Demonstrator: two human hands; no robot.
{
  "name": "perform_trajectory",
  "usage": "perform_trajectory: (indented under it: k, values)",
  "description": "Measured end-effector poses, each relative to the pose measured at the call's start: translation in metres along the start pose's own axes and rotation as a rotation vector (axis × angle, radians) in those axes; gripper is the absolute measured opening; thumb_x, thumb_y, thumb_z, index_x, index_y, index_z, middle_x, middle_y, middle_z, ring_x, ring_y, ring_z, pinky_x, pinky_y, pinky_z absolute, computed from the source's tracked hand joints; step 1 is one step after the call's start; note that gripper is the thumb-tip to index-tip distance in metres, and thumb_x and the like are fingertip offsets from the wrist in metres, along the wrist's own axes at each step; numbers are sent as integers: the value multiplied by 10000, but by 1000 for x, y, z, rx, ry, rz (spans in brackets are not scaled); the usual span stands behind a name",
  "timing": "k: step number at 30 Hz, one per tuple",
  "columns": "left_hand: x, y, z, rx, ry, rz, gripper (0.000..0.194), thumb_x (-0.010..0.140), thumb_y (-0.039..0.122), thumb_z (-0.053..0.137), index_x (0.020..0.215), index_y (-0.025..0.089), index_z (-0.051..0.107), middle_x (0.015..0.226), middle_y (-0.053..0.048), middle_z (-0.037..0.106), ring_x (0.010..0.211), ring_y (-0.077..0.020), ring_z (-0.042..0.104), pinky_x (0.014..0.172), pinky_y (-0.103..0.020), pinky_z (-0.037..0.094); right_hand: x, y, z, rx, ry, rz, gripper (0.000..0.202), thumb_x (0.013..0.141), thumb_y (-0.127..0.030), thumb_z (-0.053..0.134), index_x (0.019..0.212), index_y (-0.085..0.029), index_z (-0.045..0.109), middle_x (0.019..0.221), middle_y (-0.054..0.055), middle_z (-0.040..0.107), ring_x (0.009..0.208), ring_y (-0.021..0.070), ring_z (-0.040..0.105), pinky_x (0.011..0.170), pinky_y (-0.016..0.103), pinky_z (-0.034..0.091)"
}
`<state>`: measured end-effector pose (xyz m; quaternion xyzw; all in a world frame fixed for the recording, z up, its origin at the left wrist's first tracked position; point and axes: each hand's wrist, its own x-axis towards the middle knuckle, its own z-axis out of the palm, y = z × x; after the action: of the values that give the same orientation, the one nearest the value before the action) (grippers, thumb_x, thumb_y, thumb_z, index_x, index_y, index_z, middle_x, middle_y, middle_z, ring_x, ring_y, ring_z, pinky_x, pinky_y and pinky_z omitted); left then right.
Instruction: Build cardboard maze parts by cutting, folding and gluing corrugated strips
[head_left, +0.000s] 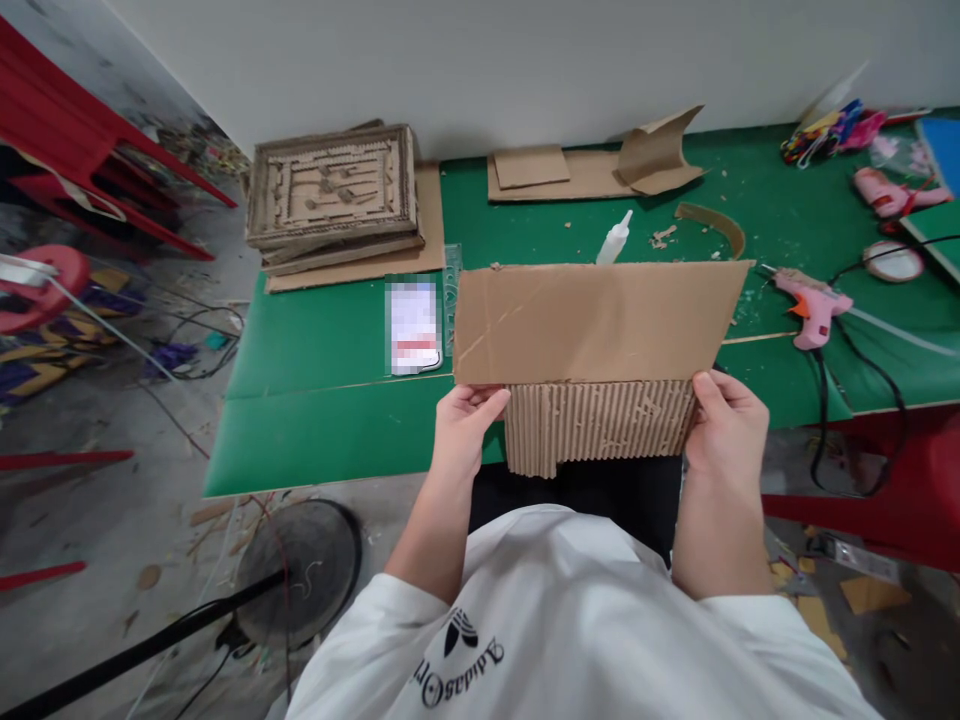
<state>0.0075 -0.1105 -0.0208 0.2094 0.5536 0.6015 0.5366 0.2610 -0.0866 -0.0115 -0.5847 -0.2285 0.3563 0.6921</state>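
Note:
A strip of corrugated cardboard, its ridges running front to back, is held between my two hands at the table's front edge. My left hand is closed at its left end, the thumb by the upper left corner and the fingers partly hidden. My right hand pinches the right end with the thumb on top. Right against the strip's far edge is a flat brown cardboard sheet; whether the two are joined I cannot tell. Behind the sheet stands a white glue bottle, its lower part hidden.
On the green table are a stack of cardboard panels, a phone, a clear ruler and cardboard offcuts. A pink glue gun with cables lies right, near a tape roll. Red chairs flank the table.

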Motion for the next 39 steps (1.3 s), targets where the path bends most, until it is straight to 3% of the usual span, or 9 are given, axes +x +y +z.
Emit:
perform_trajectory:
  k: [8,14,28,39]
  values:
    - [-2,1,5,-17,47,-20,425,381,332,886,685,140,659,640,-13,691,578,-109,625,544,-210,497,-2,2,-1,-9,22,-75,260,448,-312,841,650,-193,728,630,-6,701,568,102,607,613,275,530]
    - [-1,1,8,-150,2,-105,415,374,294,898,681,151,658,680,2,697,634,-85,630,604,-180,482,-3,3,0,-42,46,-161,202,489,-271,814,658,-200,729,639,-10,701,585,114,606,614,289,527]
    - [-2,3,6,-106,25,-88,387,405,324,867,650,151,622,642,17,659,583,-78,589,570,-194,441,-2,5,-1,-70,43,-175,211,503,-300,810,672,-214,718,670,-4,692,601,142,602,676,370,547]
    - [-2,3,7,-118,20,-69,417,387,380,880,640,151,641,623,18,666,574,-80,598,569,-196,470,0,6,-2,-60,42,-165,223,497,-314,823,659,-210,711,646,-4,684,590,140,597,637,352,533]
